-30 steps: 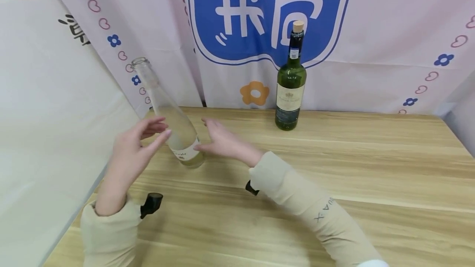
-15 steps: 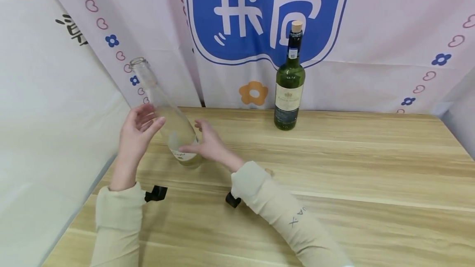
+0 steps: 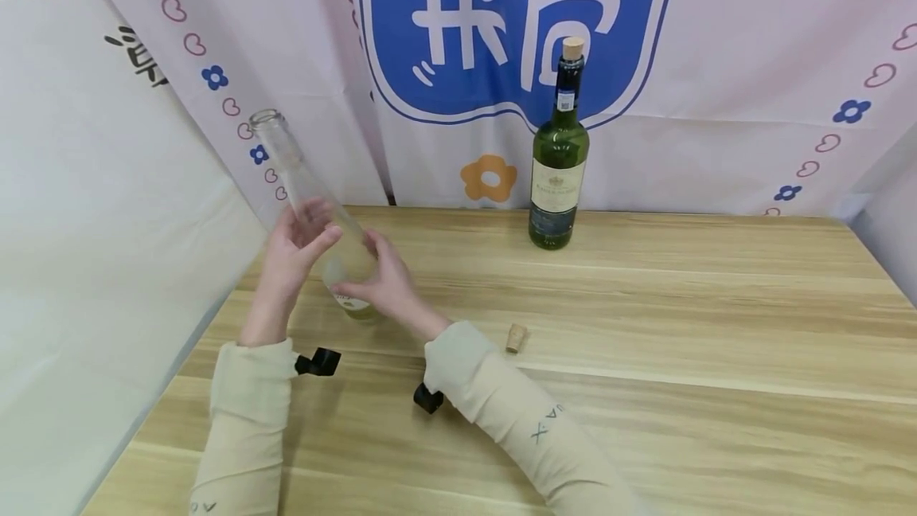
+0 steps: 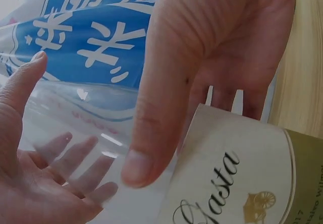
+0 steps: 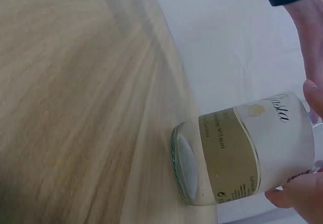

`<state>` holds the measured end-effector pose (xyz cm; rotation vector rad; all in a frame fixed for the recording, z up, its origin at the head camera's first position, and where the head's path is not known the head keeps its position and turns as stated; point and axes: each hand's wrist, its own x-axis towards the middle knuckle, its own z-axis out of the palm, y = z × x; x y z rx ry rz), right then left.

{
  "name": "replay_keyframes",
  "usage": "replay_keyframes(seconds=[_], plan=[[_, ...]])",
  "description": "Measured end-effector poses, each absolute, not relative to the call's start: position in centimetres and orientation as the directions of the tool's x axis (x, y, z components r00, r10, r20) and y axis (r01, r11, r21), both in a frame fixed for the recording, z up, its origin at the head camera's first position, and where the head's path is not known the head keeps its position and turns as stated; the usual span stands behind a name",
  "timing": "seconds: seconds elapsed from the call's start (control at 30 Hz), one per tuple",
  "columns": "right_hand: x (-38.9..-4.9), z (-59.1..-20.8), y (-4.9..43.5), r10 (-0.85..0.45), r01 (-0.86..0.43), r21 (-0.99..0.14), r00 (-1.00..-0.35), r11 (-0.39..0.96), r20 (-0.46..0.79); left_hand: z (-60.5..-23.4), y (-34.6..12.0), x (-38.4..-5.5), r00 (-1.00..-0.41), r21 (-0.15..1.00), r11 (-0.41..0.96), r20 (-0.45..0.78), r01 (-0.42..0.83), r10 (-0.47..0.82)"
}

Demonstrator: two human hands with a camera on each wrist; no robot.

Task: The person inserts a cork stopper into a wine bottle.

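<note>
In the head view a clear glass bottle [image 3: 347, 249], its mouth uncorked, stands at the table's left. My right hand [image 3: 390, 281] grips its lower body, thumb across the front and fingers behind. The left wrist view shows that thumb [image 4: 146, 148] by the pale label [image 4: 237, 158]. Higher up, my left hand [image 3: 286, 261] is around the bottle's other side. Its relaxed fingers [image 4: 75, 158] show through the glass, and its thumb stands away from them; firm contact cannot be made out. The label and base [image 5: 184, 163] appear in the right wrist view.
A loose cork [image 3: 516, 338] lies on the wooden table [image 3: 680, 325], right of my right wrist. Farther back stands a green wine bottle [image 3: 559, 185] with a cork in its neck. A printed curtain [image 3: 444, 150] hangs behind, with a white sheet [image 3: 107, 261] at the left.
Both hands have moved in to the clear bottle; the right now grips it and the left has slid behind it. The loose cork has come into view from behind the right forearm.
</note>
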<state>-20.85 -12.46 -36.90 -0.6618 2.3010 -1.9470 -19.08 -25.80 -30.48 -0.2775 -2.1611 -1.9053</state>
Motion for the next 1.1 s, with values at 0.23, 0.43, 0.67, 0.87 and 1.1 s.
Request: replay_keyframes(seconds=[0.23, 0.43, 0.67, 0.87, 1.1], plan=[[-21.0, -37.0, -12.5, -0.342, -0.304, -0.943, -0.907, 0.135, 0.244, -30.6, -24.8, -19.6, -0.944, 0.94, 0.157, 0.319, 0.304, -0.083], [-20.6, -36.7, -11.9, -0.367, -0.293, -0.945, -0.903, 0.146, 0.223, -30.7, -24.1, -19.2, -0.935, 0.932, 0.164, 0.341, 0.323, -0.1], [-19.7, -35.3, -10.7, -0.381, -0.294, -0.94, -0.9, 0.174, 0.212, -29.8, -22.6, -18.2, -0.924, 0.932, 0.152, 0.35, 0.328, -0.152], [-18.9, -33.7, -9.2, -0.408, -0.341, -0.918, -0.881, 0.202, 0.238, -28.4, -21.0, -17.1, -0.901, 0.915, 0.133, 0.399, 0.38, -0.172], [-17.9, -31.8, -6.8, -0.417, -0.392, -0.909, -0.857, 0.144, 0.303, -26.3, -18.1, -15.4, -0.877, 0.888, 0.186, 0.45, 0.421, -0.166]])
